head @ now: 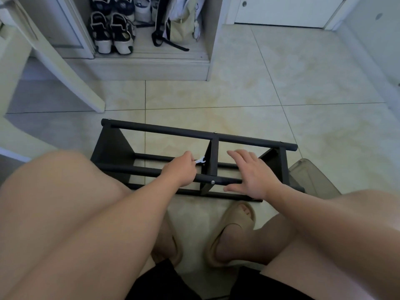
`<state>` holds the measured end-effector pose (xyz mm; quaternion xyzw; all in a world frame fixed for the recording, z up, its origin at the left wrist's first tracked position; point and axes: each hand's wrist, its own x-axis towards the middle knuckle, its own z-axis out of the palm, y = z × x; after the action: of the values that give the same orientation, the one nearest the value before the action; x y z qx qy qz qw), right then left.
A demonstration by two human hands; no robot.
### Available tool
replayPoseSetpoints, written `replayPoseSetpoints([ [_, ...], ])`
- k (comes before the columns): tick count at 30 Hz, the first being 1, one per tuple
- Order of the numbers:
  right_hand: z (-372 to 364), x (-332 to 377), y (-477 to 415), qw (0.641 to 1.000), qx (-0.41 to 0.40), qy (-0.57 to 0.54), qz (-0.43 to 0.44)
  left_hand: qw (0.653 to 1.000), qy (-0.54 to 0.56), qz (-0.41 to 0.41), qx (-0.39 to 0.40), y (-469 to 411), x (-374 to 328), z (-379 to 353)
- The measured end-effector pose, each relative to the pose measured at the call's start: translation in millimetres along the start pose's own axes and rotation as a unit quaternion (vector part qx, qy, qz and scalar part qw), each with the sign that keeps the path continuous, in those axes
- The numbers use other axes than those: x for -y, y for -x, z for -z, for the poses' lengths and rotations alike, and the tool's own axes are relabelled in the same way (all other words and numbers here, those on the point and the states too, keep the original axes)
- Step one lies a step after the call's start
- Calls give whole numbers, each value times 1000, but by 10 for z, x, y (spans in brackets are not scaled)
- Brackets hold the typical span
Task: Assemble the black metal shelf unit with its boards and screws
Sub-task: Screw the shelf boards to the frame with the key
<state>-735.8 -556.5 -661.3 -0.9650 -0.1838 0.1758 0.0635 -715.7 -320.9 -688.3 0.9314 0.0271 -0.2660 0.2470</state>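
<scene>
Head: tiled floor [281,87], shoe cabinet [151,66] behind.

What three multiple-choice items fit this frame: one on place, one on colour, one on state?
1. Where is the wrench?
A. In the left hand, at the middle upright of the frame
B. Flat on the floor tiles
C. Inside the shoe cabinet

2. What colour are the slippers?
A. Red
B. Tan
C. Black

3. What state is the right hand in?
A. Clenched in a fist
B. Pinching a screw
C. Open, fingers spread, at the front bar

Answers:
1 A: the silver wrench head sticks out of the left hand's fingers, right against the upright.
2 B: both slippers are a sandy tan.
3 C: the fingers are straight and apart, holding nothing.
</scene>
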Motion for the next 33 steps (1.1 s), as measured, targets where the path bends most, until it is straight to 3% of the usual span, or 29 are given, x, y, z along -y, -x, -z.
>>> replayPoseSetpoints([
  [4, -34, 115, -317, 999, 11, 37, 11, 998, 38, 15, 46, -125, -33, 79],
  [9, -183, 46, -563, 995, 45, 82, 20, 997, 54, -8, 49, -287, 22, 234],
  [16, -332, -17, -572, 997, -19, 64, 25, 990, 90, -27, 103, -520, 70, 283],
  [21, -350, -18, -571, 999, -20, 47, 19, 983, 94, -37, 153, -658, -2, 268],
  [25, -347, -32, -575, 999, -21, 38, 18, 960, 205, 1, 190, -672, -72, 250],
  [29, -353, -26, -571, 999, -30, 33, 19, 911, 355, 75, 198, -688, -146, 217],
  [33, -356, -20, -559, 999, -38, 29, 20, 898, 395, 106, 162, -678, -209, 159],
])
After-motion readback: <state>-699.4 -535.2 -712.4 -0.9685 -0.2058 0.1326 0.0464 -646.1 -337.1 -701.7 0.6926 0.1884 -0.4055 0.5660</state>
